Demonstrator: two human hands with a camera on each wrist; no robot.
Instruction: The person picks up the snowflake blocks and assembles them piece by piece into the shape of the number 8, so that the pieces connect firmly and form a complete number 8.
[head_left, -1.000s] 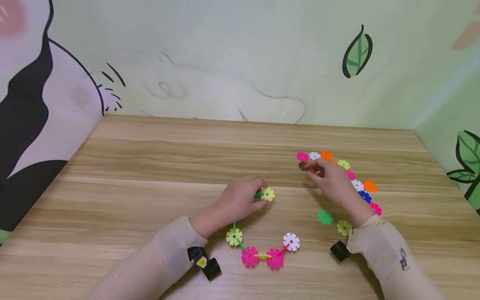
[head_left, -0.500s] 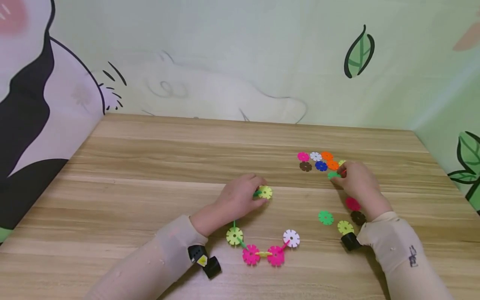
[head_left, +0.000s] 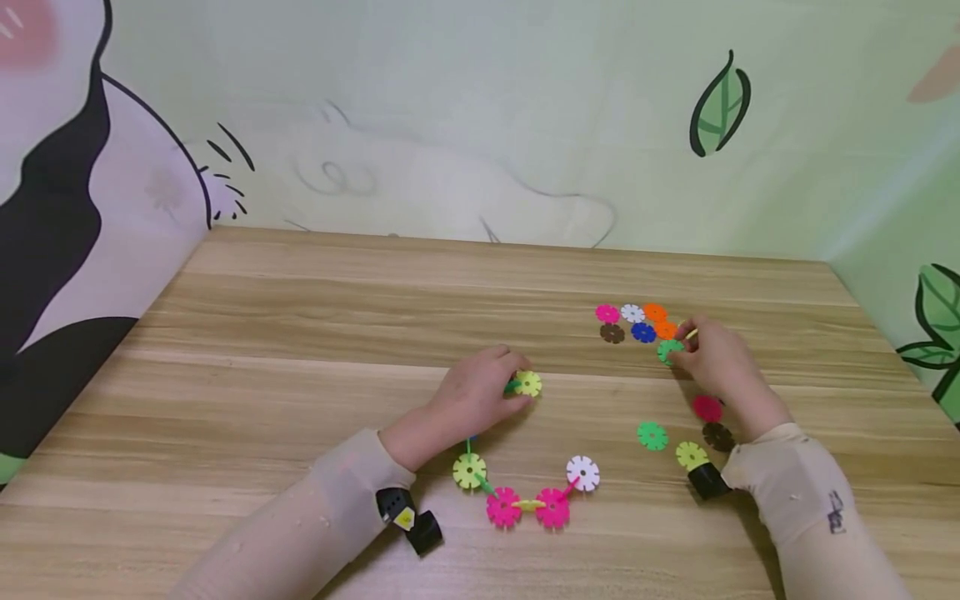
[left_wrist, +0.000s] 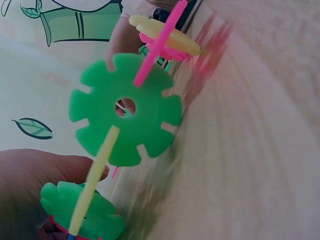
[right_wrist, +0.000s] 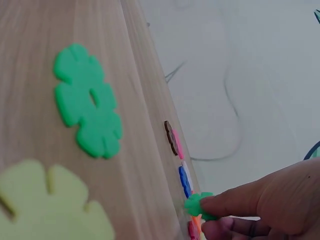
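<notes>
Left hand: the left hand (head_left: 480,396) rests on the wooden table (head_left: 315,333), fingers curled round the upper end of the chain of snowflake discs (head_left: 525,500), pinching it beside the yellow-green disc (head_left: 528,383).
Chain: it curves from that hand down through a yellow-green disc, two pink discs and a white disc (head_left: 582,473), linked by upright discs slotted between them.
Right hand: the right hand (head_left: 716,362) pinches a green disc (head_left: 668,350) between fingertips, at the table surface beside the loose pile.
Loose pile: pink, white, orange, brown and blue discs (head_left: 633,322) lie flat, just left of the held piece.
Near right wrist: a green disc (head_left: 652,435), a yellow-green, a pink and a brown one lie flat and separate.
</notes>
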